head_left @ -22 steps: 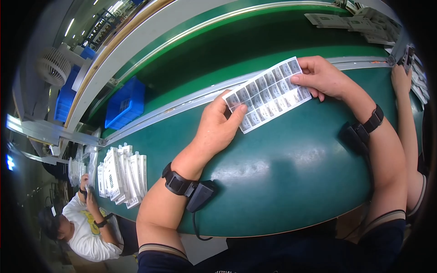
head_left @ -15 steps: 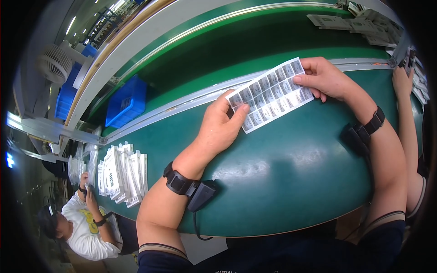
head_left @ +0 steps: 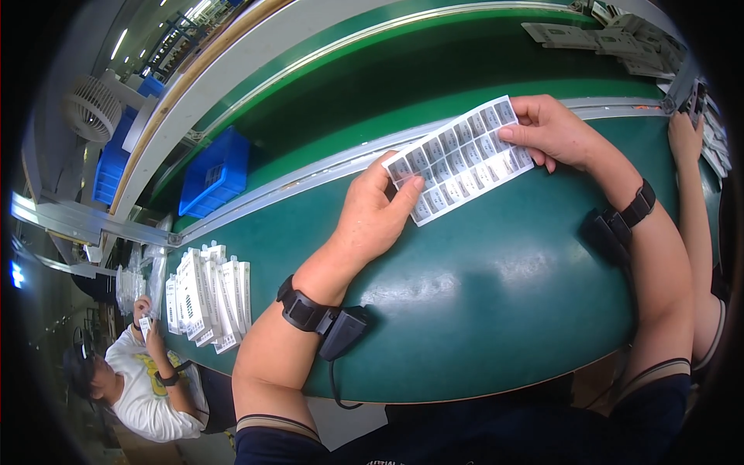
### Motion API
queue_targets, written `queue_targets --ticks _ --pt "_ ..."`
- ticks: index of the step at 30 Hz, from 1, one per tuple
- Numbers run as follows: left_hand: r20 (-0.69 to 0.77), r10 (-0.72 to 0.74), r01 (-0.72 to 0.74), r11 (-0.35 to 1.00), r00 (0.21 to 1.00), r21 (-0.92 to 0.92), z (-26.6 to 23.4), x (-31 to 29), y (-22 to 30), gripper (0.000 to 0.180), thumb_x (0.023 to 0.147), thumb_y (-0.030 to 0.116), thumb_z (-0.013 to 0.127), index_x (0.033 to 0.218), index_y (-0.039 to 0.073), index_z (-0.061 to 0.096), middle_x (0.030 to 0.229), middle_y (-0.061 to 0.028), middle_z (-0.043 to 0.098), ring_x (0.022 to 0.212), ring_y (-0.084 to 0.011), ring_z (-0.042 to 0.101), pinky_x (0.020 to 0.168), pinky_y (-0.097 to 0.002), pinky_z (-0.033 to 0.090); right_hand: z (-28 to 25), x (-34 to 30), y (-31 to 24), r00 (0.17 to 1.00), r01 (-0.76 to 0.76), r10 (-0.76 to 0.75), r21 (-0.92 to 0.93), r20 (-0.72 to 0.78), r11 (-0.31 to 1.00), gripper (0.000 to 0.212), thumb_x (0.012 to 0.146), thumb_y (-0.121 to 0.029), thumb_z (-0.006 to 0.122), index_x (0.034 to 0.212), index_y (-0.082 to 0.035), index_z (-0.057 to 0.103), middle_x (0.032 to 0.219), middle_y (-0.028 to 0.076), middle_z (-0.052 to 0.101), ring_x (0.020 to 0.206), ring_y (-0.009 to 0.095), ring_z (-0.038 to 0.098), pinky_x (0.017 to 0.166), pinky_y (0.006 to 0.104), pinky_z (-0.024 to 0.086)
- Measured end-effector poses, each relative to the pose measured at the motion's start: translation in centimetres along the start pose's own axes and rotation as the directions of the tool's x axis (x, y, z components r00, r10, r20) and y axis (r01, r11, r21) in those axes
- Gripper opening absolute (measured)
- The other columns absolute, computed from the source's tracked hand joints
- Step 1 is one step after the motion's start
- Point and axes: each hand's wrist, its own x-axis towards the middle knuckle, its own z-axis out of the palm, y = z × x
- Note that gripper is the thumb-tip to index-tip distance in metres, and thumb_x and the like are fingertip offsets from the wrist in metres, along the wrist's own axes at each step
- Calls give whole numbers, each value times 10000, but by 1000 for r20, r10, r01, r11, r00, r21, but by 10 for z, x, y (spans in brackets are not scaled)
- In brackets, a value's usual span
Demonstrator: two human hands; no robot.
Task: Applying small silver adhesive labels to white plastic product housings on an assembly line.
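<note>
Between my two hands a white sheet of silver-grey stickers is held up at a slant over the green table. My left hand pinches its lower left end, thumb on top and fingers behind. The opposite end is gripped by my right hand, with the thumb on the face and the other fingers partly hidden beneath. The stickers stand in rows, and light glares off the lower ones. Each of my wrists carries a black strap with a small black device.
White flat boxes are stacked on the table at the left. A blue bin stands by the metal rail. More white packages lie at the far right. A co-worker sits at the left; another person's arm reaches in at the right.
My hands and the sticker sheet stay almost still, with only a very slight shift of the sheet. At the left, the co-worker's hands have moved, and a small white item shows in them.
</note>
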Motion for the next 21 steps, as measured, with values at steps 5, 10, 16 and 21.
queue_targets --ticks 5,10,16,21 --pt "1 -25 26 999 1000 -32 -1 -1 1 309 971 107 592 1255 -14 568 1092 -90 677 984 -133 625 860 -296 508 0 2 2 1000 -8 8 -6 3 1000 280 950 -205 623 1160 -22 655 722 3 621 457 15 452 359 183 406" --pt "5 -41 41 998 999 -38 -1 0 1 314 985 121 580 1265 -18 563 1107 -91 674 997 -132 621 870 -296 504 2 2 3 1000 12 -12 5 -15 1000 262 949 -197 623 1131 -11 647 725 -1 615 457 15 451 356 183 399" --pt "3 -23 23 999 1000 -33 -1 0 0 316 969 106 591 1257 -22 566 1099 -96 675 989 -141 625 867 -301 506 4 1 1 999 7 -6 27 -45 1000 254 949 -185 619 1125 -4 639 737 2 624 458 11 451 354 185 394" --pt "5 -46 46 999 999 -3 -1 0 2 319 959 106 601 1247 -27 568 1084 -111 678 979 -154 634 858 -305 510 2 1 1 1000 -1 1 13 -24 1000 252 949 -185 621 1126 -9 645 744 2 627 457 11 451 355 184 396"
